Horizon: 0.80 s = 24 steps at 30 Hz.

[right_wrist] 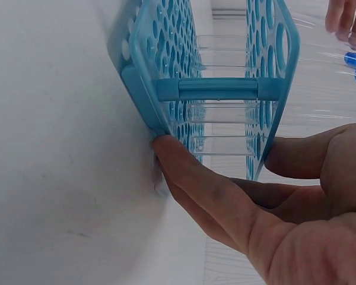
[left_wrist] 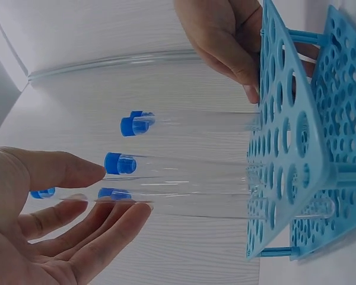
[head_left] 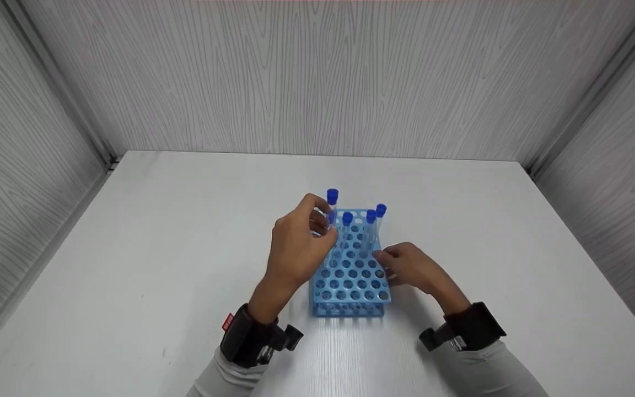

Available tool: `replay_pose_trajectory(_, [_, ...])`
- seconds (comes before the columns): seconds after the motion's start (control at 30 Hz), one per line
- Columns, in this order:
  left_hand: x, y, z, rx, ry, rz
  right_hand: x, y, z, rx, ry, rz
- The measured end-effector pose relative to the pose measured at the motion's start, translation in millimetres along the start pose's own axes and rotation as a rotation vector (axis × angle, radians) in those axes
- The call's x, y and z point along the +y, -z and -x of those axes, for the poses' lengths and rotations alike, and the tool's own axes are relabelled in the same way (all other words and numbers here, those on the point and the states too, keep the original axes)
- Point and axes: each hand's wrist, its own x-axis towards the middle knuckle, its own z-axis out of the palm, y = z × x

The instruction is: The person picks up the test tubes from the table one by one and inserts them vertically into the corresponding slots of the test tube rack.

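Note:
A light-blue test tube rack (head_left: 349, 285) with rows of round holes stands on the table. My left hand (head_left: 297, 242) is over the rack's left side, its thumb and fingers around a clear test tube (head_left: 332, 196) with a blue cap. That cap rises above the other caps, and the fingers partly hide the tube. Several more blue-capped tubes (left_wrist: 190, 169) stand upright in the rack near the left hand. On the other side, my right hand (head_left: 410, 267) grips the rack's edge, its thumb (right_wrist: 296, 159) at the upper plate and a finger reaching down to the lower plate.
The white table (head_left: 146, 242) stretches around the rack on all sides. Grey wood-grained panels (head_left: 317, 82) rise behind it and at both sides. Each wrist wears a black strap with a small camera (head_left: 474, 326).

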Motion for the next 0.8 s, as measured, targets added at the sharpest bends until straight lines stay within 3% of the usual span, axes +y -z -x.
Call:
replay_pose_trajectory(0.27, [0.3, -3.4, 0.6, -0.035, 0.04, -0.027, -1.1, -0.3, -0.4, 0.006, -0.021, 0.005])
replay_pose_trajectory(0.53, [-1.0, -4.4, 0.9, -0.073, 0.01, -0.044, 0.6, -0.7, -1.2, -0.003, 0.002, 0.013])
replay_pose_trajectory(0.8, [-1.0, -4.9, 2.0, -0.105, 0.024, -0.086, 0.7, -0.7, -1.7, 0.014, -0.015, 0.011])
